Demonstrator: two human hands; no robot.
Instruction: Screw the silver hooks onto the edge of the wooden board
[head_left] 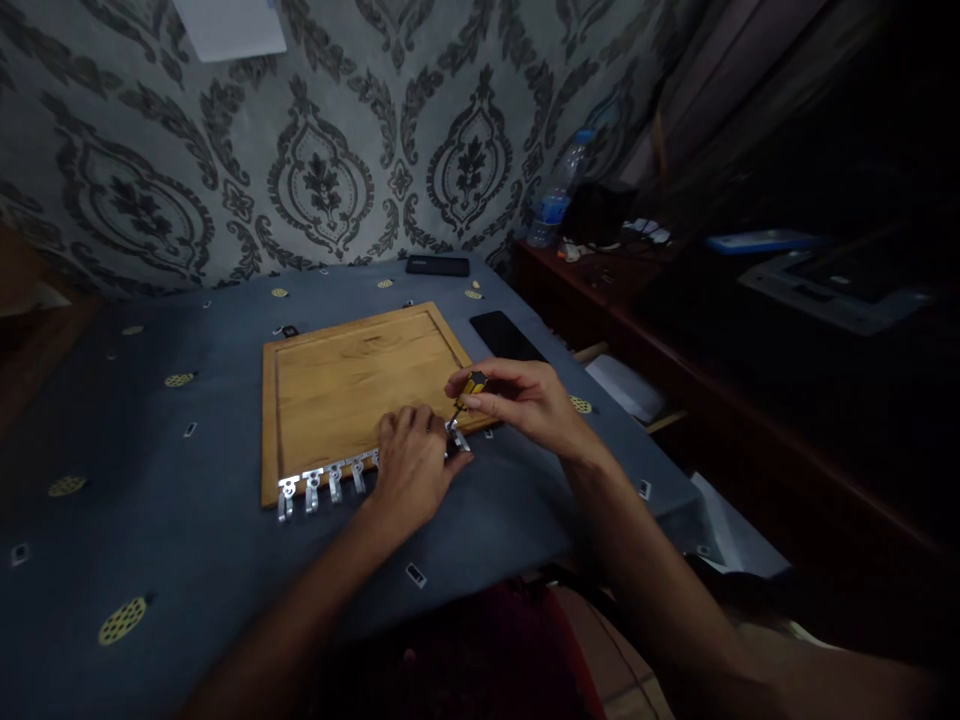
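A wooden board [360,390] with a grooved border lies flat on the cloth-covered table. Along its near edge runs a metal hook rail [335,484] with several silver hooks hanging over the side. My left hand [412,460] is closed over the right part of the rail, fingers on the board and thumb by the end hook, hiding the hooks beneath it. Between the fingertips of my right hand [525,400] is a small yellow-and-black screwdriver [472,384]. It stands tilted, its shaft pointing down at the rail's right end; the tip's exact contact is too small to make out.
A black phone [507,337] lies right of the board, and a dark flat case [437,265] is near the patterned wall. A small black item [289,331] sits behind the board. Farther right, a plastic bottle [555,195] stands on a brown desk [600,285].
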